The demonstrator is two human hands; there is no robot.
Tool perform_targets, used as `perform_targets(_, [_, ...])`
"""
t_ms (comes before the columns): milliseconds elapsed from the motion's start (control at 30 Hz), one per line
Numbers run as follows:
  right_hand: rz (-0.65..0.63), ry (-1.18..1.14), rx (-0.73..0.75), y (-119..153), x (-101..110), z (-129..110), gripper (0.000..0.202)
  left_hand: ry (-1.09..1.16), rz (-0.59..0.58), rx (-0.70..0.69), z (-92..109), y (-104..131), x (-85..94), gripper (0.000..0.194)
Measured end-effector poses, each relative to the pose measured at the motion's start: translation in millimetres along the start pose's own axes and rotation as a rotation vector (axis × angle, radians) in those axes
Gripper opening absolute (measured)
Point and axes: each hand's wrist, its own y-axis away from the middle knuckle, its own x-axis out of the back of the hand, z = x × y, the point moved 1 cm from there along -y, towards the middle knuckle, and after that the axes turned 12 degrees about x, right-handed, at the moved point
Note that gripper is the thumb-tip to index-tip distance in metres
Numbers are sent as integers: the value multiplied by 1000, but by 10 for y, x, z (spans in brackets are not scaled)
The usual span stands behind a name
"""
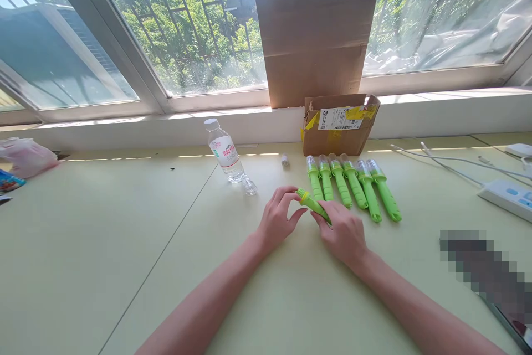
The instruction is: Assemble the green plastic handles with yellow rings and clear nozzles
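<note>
A bright green handle (pixel 316 209) with a yellow ring and a ridged, uncapped end is held low over the table, tilted up to the left. My right hand (pixel 341 231) is closed around its lower part. At the ridged end, my left hand (pixel 279 215) has its fingertips on the top and its thumb just below. Behind my right hand, several matching green handles with clear caps (pixel 349 178) lie side by side in a row. A loose clear plastic piece (pixel 249 185) rests by the base of a water bottle (pixel 225 153).
An opened cardboard box (pixel 338 128) stands against the sill. A small white cylinder (pixel 285 159) stands left of it. To the right are a white power strip (pixel 507 198), cables (pixel 449 159) and a blurred dark object (pixel 486 272). A pink plastic bag (pixel 27 160) lies far left.
</note>
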Motion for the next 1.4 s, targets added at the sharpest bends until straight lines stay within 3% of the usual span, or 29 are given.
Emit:
perform_targets(400, [-56, -82, -8, -10, -16, 17, 29, -30, 13, -1, -25, 5, -16, 12])
perform_targets(800, [-5, -45, -10, -6, -8, -5, 25, -115, 76, 27, -22, 14, -10, 16])
perform_targets(1000, [1, -49, -10, -17, -11, -4, 26, -59, 33, 25, 3, 13, 3, 14])
perform_targets(1233, [-2, -52, -73, -21, -4, -8, 26, -11, 34, 168, -51, -26, 19, 10])
perform_targets(1400, [-4, -60, -80, -22, -1, -15, 26, -35, -37, 256, -148, -103, -33, 7])
